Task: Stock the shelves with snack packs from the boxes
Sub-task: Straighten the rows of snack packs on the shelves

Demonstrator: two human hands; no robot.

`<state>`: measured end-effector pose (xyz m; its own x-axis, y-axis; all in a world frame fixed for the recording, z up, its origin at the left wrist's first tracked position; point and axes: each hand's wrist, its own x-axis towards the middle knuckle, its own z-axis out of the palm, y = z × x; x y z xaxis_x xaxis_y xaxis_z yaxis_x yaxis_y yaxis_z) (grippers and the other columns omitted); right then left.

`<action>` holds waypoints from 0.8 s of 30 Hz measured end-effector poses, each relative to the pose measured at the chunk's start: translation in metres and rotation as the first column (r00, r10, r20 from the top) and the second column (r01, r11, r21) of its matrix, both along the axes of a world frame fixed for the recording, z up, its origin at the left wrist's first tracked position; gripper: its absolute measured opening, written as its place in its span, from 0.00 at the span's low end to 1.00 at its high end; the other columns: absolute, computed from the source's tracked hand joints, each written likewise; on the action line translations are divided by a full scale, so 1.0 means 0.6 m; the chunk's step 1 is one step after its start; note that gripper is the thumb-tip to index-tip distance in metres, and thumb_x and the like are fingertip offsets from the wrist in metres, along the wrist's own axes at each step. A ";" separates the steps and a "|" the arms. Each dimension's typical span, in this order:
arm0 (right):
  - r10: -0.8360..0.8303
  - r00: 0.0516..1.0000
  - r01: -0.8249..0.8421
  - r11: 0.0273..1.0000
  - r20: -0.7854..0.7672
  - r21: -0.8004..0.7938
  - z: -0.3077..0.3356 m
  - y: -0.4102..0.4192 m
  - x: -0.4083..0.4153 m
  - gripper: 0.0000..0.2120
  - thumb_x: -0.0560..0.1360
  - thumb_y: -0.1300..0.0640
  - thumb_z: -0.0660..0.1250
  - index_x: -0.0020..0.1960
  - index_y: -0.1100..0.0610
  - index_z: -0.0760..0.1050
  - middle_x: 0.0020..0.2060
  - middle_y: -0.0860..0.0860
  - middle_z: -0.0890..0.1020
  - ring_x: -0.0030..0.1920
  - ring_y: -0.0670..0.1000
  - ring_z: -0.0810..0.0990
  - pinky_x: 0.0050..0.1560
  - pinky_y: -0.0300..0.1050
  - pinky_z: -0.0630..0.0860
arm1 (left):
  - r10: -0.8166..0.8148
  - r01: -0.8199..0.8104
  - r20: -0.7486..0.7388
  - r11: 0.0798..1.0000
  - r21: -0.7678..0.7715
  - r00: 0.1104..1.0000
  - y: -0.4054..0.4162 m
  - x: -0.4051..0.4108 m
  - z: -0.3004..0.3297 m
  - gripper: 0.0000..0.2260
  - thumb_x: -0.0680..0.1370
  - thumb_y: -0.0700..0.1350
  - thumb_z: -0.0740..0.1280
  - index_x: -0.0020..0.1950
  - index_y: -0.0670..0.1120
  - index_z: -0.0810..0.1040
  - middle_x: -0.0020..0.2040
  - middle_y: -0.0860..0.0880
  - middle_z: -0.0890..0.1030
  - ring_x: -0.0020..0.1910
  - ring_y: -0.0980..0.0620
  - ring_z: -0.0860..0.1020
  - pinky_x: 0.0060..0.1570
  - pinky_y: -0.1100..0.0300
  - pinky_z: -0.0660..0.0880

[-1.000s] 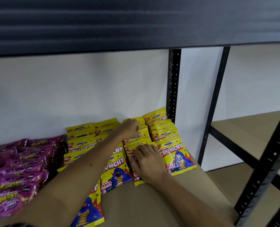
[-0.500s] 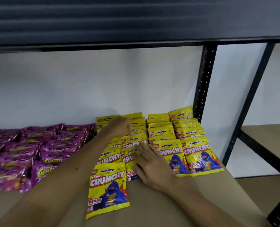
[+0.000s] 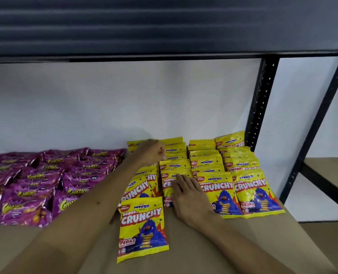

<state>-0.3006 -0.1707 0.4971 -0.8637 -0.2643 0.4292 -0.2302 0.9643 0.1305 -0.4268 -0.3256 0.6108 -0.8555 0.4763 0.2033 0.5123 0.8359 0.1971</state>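
Brown shelf board (image 3: 184,244): rows of overlapping yellow foil Crunchy snack packs (image 3: 219,190) against white wall, rear ones mostly hidden; purple packs (image 3: 45,184) leftward. Left hand (image 3: 152,151) curled on back packs, grip unclear. Right hand (image 3: 189,196) flat, fingers straight, covering one pack.

yellow Crunchy packs (image 3: 216,191): 4 overlapping rows + 1 loose pack (image 3: 143,227) in front, exact total cannot tell | purple snack packs (image 3: 35,186): one heap, too overlapped to count | hands: 2, left hand (image 3: 151,151), right hand (image 3: 189,196) | shelf boards: 2, near shelf (image 3: 184,252), side shelf (image 3: 330,171) | black uprights (image 3: 260,107): 2
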 end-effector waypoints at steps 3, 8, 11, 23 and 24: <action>-0.040 0.999 0.040 0.999 -0.024 -0.015 0.008 0.006 0.005 0.27 0.74 0.48 0.52 0.62 0.60 0.79 0.64 0.60 0.78 0.66 0.61 0.75 0.64 0.61 0.71 | 0.036 -0.026 0.132 0.997 -0.077 0.991 -0.047 -0.013 0.024 0.13 0.75 0.53 0.71 0.44 0.43 0.81 0.43 0.44 0.83 0.39 0.48 0.79 0.43 0.57 0.73; 0.057 0.989 -0.081 0.981 -0.138 -0.177 0.040 -0.028 0.037 0.24 0.80 0.45 0.52 0.66 0.58 0.75 0.68 0.57 0.74 0.72 0.57 0.69 0.75 0.56 0.58 | 0.117 0.040 0.428 0.940 -0.340 0.896 -0.089 0.012 0.037 0.20 0.69 0.61 0.74 0.38 0.43 0.79 0.35 0.48 0.74 0.36 0.50 0.72 0.36 0.59 0.67; 0.249 0.963 -0.265 0.946 -0.105 -0.188 0.027 -0.088 0.063 0.25 0.80 0.41 0.53 0.65 0.56 0.76 0.68 0.55 0.74 0.73 0.55 0.68 0.74 0.55 0.61 | 0.170 0.081 0.476 0.883 -0.462 0.863 -0.096 0.041 0.024 0.19 0.71 0.56 0.74 0.33 0.44 0.73 0.30 0.49 0.68 0.31 0.49 0.66 0.32 0.59 0.62; 0.403 0.888 -0.396 0.915 0.221 -0.077 0.037 -0.140 0.022 0.28 0.80 0.37 0.51 0.67 0.55 0.75 0.75 0.56 0.64 0.78 0.57 0.54 0.76 0.62 0.52 | 0.019 0.010 0.291 0.995 -0.097 0.957 -0.128 0.057 -0.017 0.24 0.73 0.47 0.74 0.67 0.43 0.74 0.68 0.45 0.74 0.66 0.46 0.72 0.59 0.58 0.68; 0.397 0.877 -0.379 0.918 0.272 -0.118 0.041 -0.142 0.025 0.39 0.76 0.30 0.41 0.70 0.55 0.72 0.77 0.56 0.58 0.79 0.56 0.48 0.77 0.58 0.42 | 0.018 0.005 0.297 0.997 -0.078 0.955 -0.132 0.055 -0.019 0.22 0.74 0.47 0.74 0.65 0.43 0.76 0.65 0.45 0.76 0.64 0.47 0.74 0.57 0.58 0.69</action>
<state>-0.2857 -0.2560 0.5219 -0.7843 -0.5852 0.2059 -0.6059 0.7939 -0.0518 -0.3937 -0.4047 0.5992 -0.8747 0.4748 -0.0974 0.4350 0.8576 0.2746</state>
